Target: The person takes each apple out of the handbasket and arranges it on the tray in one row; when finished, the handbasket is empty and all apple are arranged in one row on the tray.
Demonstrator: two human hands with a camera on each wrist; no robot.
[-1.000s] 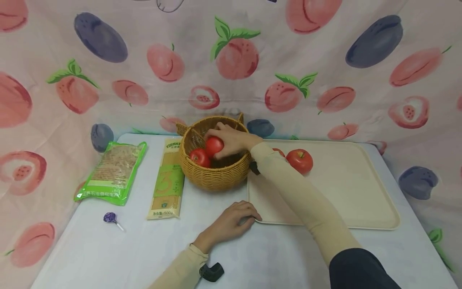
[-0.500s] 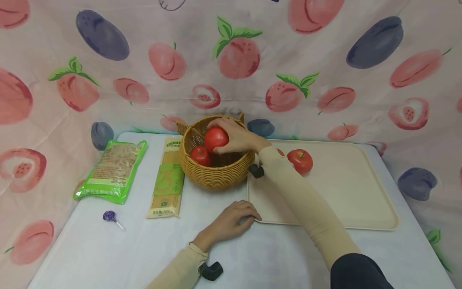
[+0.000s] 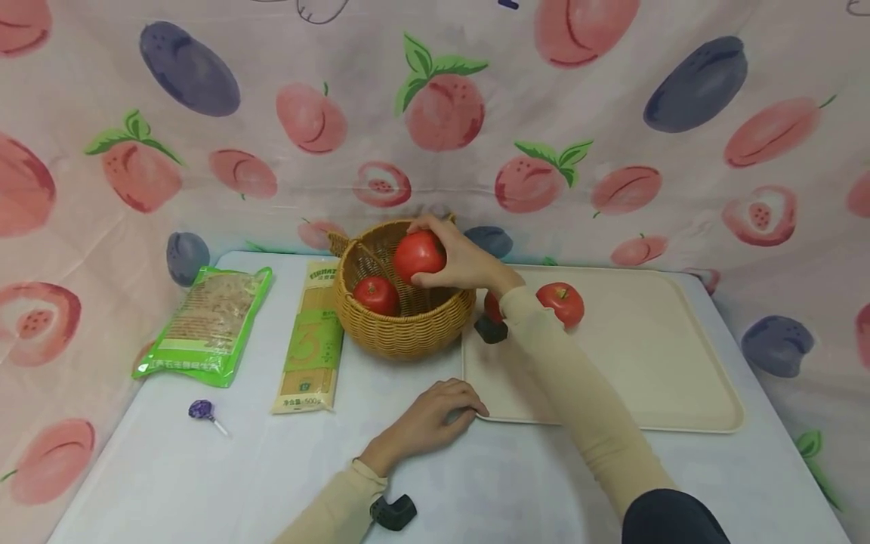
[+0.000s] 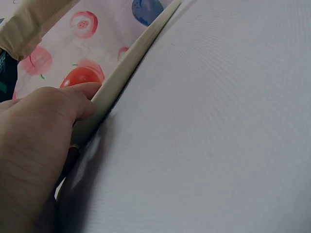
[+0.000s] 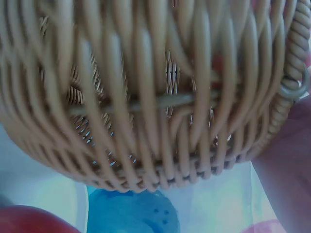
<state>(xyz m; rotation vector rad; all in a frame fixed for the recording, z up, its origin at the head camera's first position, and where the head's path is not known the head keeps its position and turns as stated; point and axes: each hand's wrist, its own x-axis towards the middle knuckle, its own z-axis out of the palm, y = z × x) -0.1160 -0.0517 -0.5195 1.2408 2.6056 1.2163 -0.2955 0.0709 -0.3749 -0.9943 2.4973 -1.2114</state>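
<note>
The right hand gripped a red fruit at the wicker basket's mouth.
The basket stood near the table's far edge, another fruit inside; the left hand pinched the cream tray's near left corner.

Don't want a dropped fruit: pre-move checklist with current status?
1. Right hand: fingers around red fruit: ok.
2. Held fruit above the rim of the basket: cannot tell, height unclear.
3. Basket upright: ok.
4. Left hand touching tray: ok, at its near left corner.
5. Tray fruit nearest the basket fully visible: not ok, right arm side hides part.
</note>
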